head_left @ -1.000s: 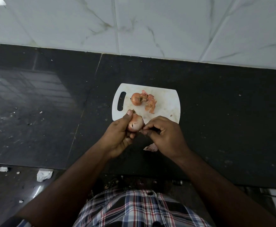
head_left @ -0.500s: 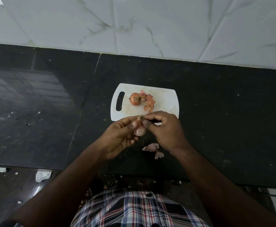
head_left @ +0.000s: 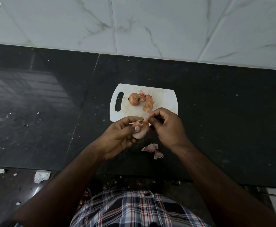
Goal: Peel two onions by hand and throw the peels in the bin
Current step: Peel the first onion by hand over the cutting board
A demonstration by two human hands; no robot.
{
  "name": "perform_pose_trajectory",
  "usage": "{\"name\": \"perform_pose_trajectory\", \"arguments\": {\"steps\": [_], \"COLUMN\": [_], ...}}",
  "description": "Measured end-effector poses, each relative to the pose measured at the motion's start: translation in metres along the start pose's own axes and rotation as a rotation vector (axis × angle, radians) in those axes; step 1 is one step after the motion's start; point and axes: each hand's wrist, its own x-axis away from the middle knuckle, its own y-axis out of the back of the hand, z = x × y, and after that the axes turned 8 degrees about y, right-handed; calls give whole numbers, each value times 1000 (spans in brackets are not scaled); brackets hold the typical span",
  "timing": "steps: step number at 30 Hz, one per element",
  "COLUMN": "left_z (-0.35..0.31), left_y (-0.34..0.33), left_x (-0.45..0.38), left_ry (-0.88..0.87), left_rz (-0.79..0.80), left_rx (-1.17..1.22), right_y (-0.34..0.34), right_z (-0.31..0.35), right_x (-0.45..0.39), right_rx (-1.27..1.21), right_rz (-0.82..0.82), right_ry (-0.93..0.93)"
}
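Left hand point(head_left: 117, 138) grips smooth pale onion point(head_left: 140, 131) — right hand point(head_left: 166, 126) pinches papery skin

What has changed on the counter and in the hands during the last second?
A second peel piece now lies on the counter beside the first. The right hand moved up from the onion's side to its root end, where it pinches skin. The left hand still holds that onion. The other onion, its peels and the cutting board stayed.

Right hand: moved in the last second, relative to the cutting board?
Yes. The right hand has risen from below the cutting board to overlap its near edge, pinching skin at the top of the onion held by the left hand.
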Motion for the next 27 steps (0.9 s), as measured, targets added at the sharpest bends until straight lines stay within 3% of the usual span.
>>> {"name": "perform_pose_trajectory", "arguments": {"steps": [5,11,19,27], "left_z": [-1,-1,1,-5], "left_y": [6,8,19,23], "left_x": [2,0,0,0], "left_ry": [8,17,-36,-23], "left_rz": [-2,29,86,72], "left_rx": [26,44,33,21], "right_y": [7,1,-2,-6], "right_z": [-2,10,14,5], "right_x": [-1,8,9,3], "right_rx": [-26,-74,34,-78], "right_rz": [-12,220,185,44], "right_ry": [-17,46,108,93]}}
